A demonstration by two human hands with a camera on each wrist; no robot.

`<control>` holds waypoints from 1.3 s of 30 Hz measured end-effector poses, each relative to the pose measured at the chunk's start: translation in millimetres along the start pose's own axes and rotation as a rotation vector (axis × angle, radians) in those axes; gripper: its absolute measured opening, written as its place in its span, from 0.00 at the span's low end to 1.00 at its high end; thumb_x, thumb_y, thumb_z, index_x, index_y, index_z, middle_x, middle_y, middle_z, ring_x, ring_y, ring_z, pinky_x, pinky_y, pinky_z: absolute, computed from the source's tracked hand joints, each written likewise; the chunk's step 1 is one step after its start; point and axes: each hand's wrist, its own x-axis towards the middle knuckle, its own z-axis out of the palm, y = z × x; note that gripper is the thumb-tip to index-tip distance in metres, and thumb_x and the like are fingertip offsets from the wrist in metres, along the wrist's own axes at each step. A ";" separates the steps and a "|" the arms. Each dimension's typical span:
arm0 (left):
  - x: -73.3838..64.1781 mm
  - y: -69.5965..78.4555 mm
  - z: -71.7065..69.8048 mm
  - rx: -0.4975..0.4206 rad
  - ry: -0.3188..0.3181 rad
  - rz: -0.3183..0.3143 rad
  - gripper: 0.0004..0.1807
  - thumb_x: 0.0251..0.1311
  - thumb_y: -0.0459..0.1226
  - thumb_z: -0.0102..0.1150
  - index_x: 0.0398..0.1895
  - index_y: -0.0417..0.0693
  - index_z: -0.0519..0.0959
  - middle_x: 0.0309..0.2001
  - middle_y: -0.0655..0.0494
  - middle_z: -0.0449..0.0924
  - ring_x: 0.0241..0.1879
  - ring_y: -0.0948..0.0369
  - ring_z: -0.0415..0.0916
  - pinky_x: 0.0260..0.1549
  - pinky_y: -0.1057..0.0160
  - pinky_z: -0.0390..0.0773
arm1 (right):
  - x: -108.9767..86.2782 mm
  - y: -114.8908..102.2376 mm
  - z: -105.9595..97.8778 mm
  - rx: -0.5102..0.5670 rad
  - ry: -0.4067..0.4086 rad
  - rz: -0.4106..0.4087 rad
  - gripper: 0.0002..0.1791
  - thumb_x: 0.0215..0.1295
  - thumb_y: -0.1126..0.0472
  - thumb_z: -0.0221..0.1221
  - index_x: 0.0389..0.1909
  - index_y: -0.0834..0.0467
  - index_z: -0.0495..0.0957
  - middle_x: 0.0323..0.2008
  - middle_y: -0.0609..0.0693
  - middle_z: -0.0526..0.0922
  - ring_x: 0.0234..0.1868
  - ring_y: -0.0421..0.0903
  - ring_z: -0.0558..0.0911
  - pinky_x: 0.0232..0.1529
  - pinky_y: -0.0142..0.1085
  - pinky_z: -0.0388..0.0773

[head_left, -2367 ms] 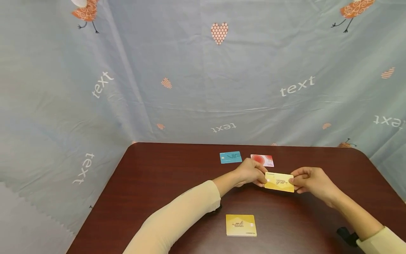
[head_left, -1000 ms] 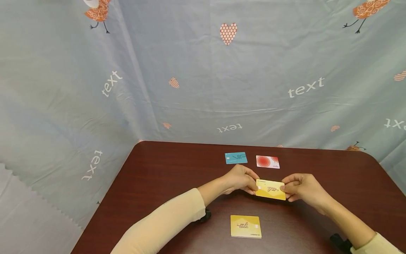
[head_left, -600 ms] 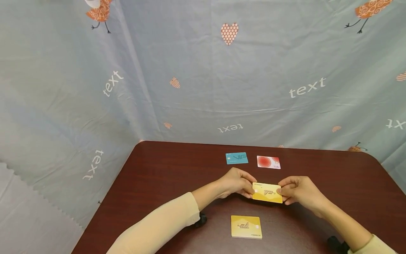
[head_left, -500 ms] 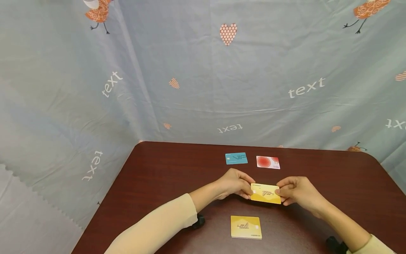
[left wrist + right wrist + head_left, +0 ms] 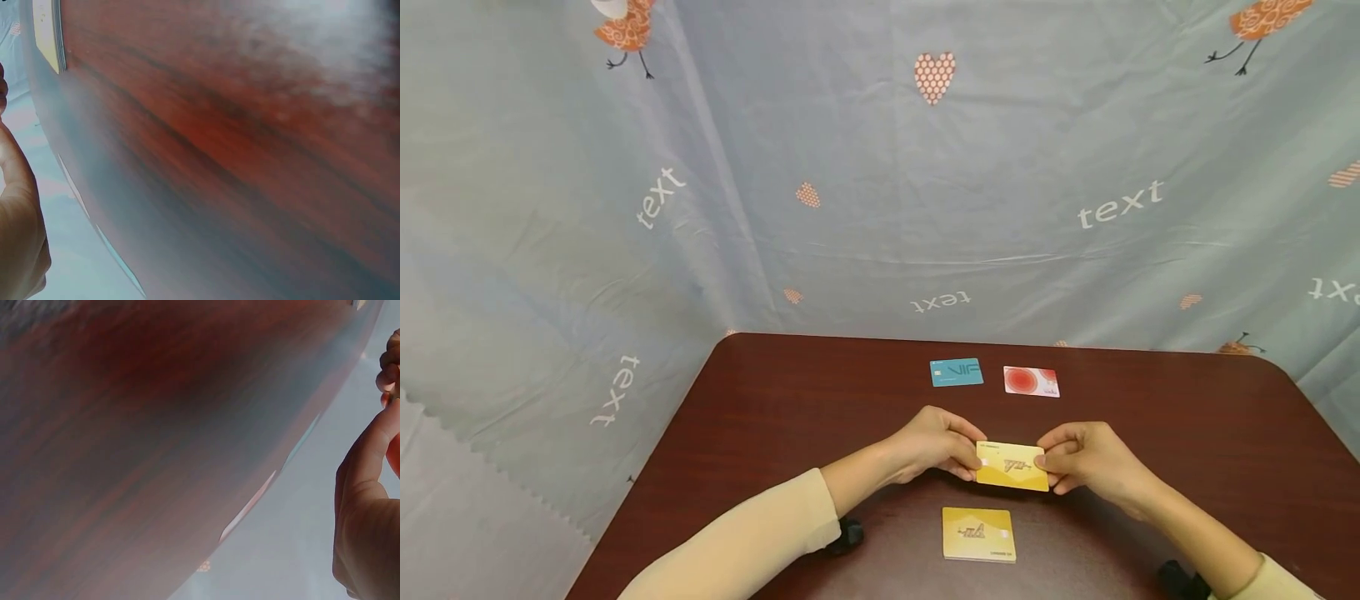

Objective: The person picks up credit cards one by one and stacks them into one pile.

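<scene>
Both hands hold one yellow card (image 5: 1011, 467) between them, above the dark red table. My left hand (image 5: 931, 444) pinches its left edge, and my right hand (image 5: 1092, 461) pinches the right edge with the thumb on its face. Just below the held card in the head view lies a stack of yellow cards (image 5: 978, 533) with a similar print. The left wrist view shows part of the left hand (image 5: 22, 231) and the stack's edge (image 5: 58, 37). In the right wrist view the right hand (image 5: 372, 512) fills the right side; the held card is barely visible there.
Toward the back of the table (image 5: 820, 400) lie a blue card (image 5: 957, 372) and a red and white card (image 5: 1031, 382), side by side and apart. A printed grey-blue cloth (image 5: 850, 167) hangs behind the table's far edge.
Both hands have carried the yellow card left and toward the near side, closer to the stack. The red and white card, partly covered earlier, now shows fully. Stack and back cards stay put.
</scene>
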 end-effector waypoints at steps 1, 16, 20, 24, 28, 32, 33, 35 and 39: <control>-1.9 -0.1 -0.9 0.002 0.001 0.000 0.16 0.54 0.17 0.67 0.47 0.31 0.85 0.28 0.44 0.84 0.23 0.57 0.85 0.27 0.62 0.88 | 0.3 -0.2 1.5 0.001 -0.005 -0.002 0.19 0.67 0.68 0.68 0.51 0.77 0.77 0.33 0.57 0.88 0.30 0.50 0.86 0.32 0.41 0.88; -34.7 -10.7 -3.5 -0.018 0.061 0.003 0.18 0.53 0.16 0.67 0.48 0.30 0.85 0.30 0.45 0.87 0.22 0.58 0.85 0.28 0.62 0.88 | -1.2 -0.7 24.2 0.034 -0.074 0.000 0.16 0.64 0.68 0.70 0.46 0.75 0.78 0.30 0.57 0.86 0.25 0.47 0.85 0.29 0.41 0.88; -42.7 -14.0 -3.2 -0.026 0.068 0.007 0.18 0.53 0.17 0.67 0.49 0.31 0.85 0.32 0.42 0.87 0.23 0.58 0.85 0.28 0.62 0.88 | -2.7 1.2 29.4 0.048 -0.092 0.002 0.15 0.64 0.69 0.70 0.45 0.74 0.79 0.29 0.56 0.86 0.25 0.47 0.84 0.29 0.40 0.88; -50.6 -18.1 -5.1 -0.040 0.074 -0.009 0.19 0.53 0.16 0.66 0.50 0.31 0.84 0.33 0.38 0.86 0.23 0.58 0.85 0.29 0.61 0.88 | -3.9 2.0 35.4 0.051 -0.106 0.004 0.14 0.64 0.69 0.70 0.44 0.74 0.79 0.28 0.56 0.86 0.25 0.47 0.84 0.28 0.40 0.88; -57.4 -23.8 -6.3 -0.050 0.076 -0.029 0.20 0.53 0.16 0.66 0.50 0.30 0.84 0.33 0.38 0.85 0.23 0.58 0.85 0.29 0.62 0.88 | -5.3 3.1 40.8 0.048 -0.121 0.013 0.13 0.63 0.69 0.70 0.43 0.73 0.79 0.27 0.56 0.85 0.24 0.48 0.85 0.27 0.40 0.88; -62.9 -27.3 -6.0 -0.049 0.071 -0.044 0.19 0.54 0.16 0.66 0.51 0.30 0.84 0.33 0.40 0.85 0.23 0.58 0.85 0.29 0.62 0.88 | -7.0 6.1 45.1 0.041 -0.141 0.013 0.12 0.63 0.70 0.70 0.42 0.73 0.79 0.27 0.56 0.85 0.24 0.48 0.85 0.26 0.40 0.87; -64.3 -27.9 -5.7 -0.048 0.069 -0.046 0.19 0.54 0.16 0.66 0.51 0.30 0.84 0.32 0.40 0.85 0.24 0.57 0.85 0.29 0.62 0.88 | -7.6 7.1 46.0 0.040 -0.149 0.010 0.12 0.63 0.70 0.70 0.41 0.72 0.80 0.27 0.56 0.85 0.24 0.47 0.85 0.26 0.40 0.87; -66.9 -29.5 -5.5 -0.045 0.065 -0.052 0.19 0.55 0.16 0.66 0.51 0.30 0.84 0.33 0.39 0.85 0.24 0.57 0.85 0.29 0.62 0.88 | -8.8 8.9 48.2 0.038 -0.163 0.006 0.11 0.63 0.70 0.70 0.41 0.72 0.80 0.27 0.56 0.85 0.24 0.47 0.85 0.25 0.39 0.87; -70.3 -33.6 -4.5 -0.046 0.057 -0.057 0.19 0.55 0.15 0.65 0.50 0.29 0.83 0.33 0.38 0.85 0.23 0.57 0.85 0.29 0.62 0.88 | -11.1 10.9 51.6 0.041 -0.190 -0.001 0.10 0.63 0.70 0.69 0.40 0.72 0.80 0.26 0.56 0.84 0.23 0.45 0.84 0.24 0.36 0.86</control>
